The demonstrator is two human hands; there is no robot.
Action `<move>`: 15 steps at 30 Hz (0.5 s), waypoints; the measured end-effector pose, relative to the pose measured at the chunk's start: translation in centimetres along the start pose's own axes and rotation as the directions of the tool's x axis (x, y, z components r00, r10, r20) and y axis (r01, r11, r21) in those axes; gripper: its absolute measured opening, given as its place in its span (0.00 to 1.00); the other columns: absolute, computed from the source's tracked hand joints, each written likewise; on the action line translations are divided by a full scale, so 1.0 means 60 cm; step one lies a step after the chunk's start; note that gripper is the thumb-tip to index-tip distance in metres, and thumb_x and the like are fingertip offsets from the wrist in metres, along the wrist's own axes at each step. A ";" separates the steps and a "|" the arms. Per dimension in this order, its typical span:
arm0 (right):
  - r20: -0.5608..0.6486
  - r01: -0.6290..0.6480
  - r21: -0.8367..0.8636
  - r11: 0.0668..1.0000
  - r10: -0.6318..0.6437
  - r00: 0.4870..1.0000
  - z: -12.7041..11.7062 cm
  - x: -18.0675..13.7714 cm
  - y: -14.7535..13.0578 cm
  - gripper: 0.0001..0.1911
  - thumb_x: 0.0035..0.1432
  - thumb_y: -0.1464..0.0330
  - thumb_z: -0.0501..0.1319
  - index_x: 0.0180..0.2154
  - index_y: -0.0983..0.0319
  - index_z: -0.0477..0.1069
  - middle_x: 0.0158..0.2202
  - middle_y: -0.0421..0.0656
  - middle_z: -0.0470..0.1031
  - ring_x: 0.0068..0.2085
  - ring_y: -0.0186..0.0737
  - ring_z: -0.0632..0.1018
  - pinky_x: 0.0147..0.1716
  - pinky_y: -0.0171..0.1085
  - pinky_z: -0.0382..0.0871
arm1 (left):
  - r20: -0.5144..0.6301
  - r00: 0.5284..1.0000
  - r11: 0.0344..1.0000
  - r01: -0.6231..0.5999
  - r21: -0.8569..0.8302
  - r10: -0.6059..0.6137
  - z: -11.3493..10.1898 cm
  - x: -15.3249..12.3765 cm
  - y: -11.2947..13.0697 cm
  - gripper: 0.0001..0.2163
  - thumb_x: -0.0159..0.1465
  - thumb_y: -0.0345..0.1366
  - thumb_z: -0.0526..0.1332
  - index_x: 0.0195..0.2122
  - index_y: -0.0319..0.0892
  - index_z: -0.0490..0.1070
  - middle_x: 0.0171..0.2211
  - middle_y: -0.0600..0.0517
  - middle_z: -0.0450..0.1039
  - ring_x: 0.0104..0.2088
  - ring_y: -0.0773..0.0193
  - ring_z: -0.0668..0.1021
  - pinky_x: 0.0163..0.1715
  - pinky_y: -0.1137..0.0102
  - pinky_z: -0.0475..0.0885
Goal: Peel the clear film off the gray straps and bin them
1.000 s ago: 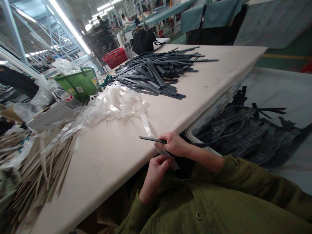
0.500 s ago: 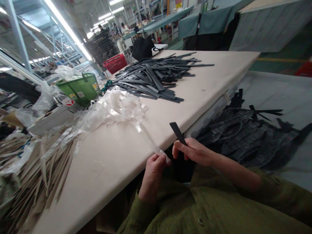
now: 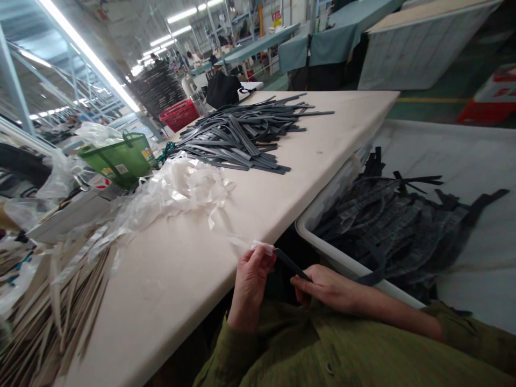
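Observation:
At the near table edge, my left hand (image 3: 253, 277) pinches the end of a thin, translucent white strip (image 3: 229, 239), which trails back over the table to a crumpled heap of white strips (image 3: 177, 185). My right hand (image 3: 322, 287) is closed around a dark grey flat strap (image 3: 291, 262). The strap's free end reaches up to the fingers of my left hand, at the white strip; whether the two touch is too small to tell. Farther back on the table lies a loose pile of grey straps (image 3: 242, 134).
To my right stands a white bin (image 3: 455, 142) holding many dark straps (image 3: 387, 231). A bundle of brown strips (image 3: 52, 317) covers the table's left end. Beyond the white heap are a green basket (image 3: 121, 161), a red basket (image 3: 179, 114) and a black bag (image 3: 223, 90).
My right hand has moved lower, tilting the strap so its end points toward my left hand, which rose slightly. The white strip now hangs slacker. The view has shifted to the right.

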State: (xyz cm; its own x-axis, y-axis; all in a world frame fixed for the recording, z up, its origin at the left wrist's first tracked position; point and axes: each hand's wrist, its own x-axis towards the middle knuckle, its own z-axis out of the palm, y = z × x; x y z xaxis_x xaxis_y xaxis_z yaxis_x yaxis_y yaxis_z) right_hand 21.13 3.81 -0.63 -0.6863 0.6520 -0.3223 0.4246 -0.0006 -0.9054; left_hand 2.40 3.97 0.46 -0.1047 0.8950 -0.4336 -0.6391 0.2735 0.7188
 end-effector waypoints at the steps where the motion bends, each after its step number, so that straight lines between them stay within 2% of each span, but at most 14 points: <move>1: 0.001 -0.002 0.010 1.000 0.002 1.000 0.000 0.003 0.002 0.42 0.64 0.40 0.44 0.28 0.67 0.79 0.27 0.50 0.80 0.29 0.45 0.79 0.31 0.37 0.68 | 0.004 1.000 1.000 -0.001 0.007 0.001 0.000 -0.001 -0.001 0.16 0.43 0.42 0.78 0.25 0.39 0.77 0.25 0.52 0.79 0.29 0.67 0.79 0.36 0.72 0.74; 5: 0.041 -0.027 0.064 0.998 0.024 0.999 0.001 0.010 0.005 0.42 0.62 0.38 0.45 0.27 0.66 0.78 0.24 0.48 0.78 0.26 0.42 0.77 0.27 0.36 0.67 | 0.009 1.000 0.999 0.007 0.043 -0.008 0.001 -0.004 -0.005 0.16 0.43 0.43 0.78 0.25 0.39 0.78 0.25 0.53 0.79 0.27 0.69 0.78 0.33 0.74 0.73; 10: 0.253 -0.179 0.274 0.945 0.109 0.961 0.002 0.014 0.007 0.39 0.58 0.37 0.49 0.24 0.65 0.74 0.21 0.44 0.74 0.21 0.36 0.73 0.20 0.31 0.63 | 0.043 0.999 0.995 -0.019 0.097 0.015 -0.005 -0.012 -0.007 0.13 0.47 0.42 0.76 0.27 0.40 0.79 0.28 0.52 0.79 0.30 0.67 0.79 0.35 0.73 0.73; 15: 0.342 -0.237 0.318 0.918 0.123 0.932 0.011 0.027 0.005 0.34 0.62 0.43 0.49 0.25 0.65 0.74 0.18 0.42 0.72 0.18 0.32 0.69 0.19 0.29 0.62 | 0.056 0.998 0.980 -0.016 0.199 0.005 -0.013 -0.024 -0.037 0.14 0.50 0.44 0.75 0.30 0.38 0.80 0.29 0.49 0.80 0.32 0.64 0.79 0.37 0.71 0.73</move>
State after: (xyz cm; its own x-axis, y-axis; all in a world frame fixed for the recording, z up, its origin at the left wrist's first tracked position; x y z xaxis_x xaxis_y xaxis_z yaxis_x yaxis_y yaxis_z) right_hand 19.72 4.37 -1.62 -0.7891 0.3484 -0.5058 0.3651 -0.3961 -0.8425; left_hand 3.38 1.77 -0.94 -0.0649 0.9148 -0.3988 -0.4731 0.3236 0.8194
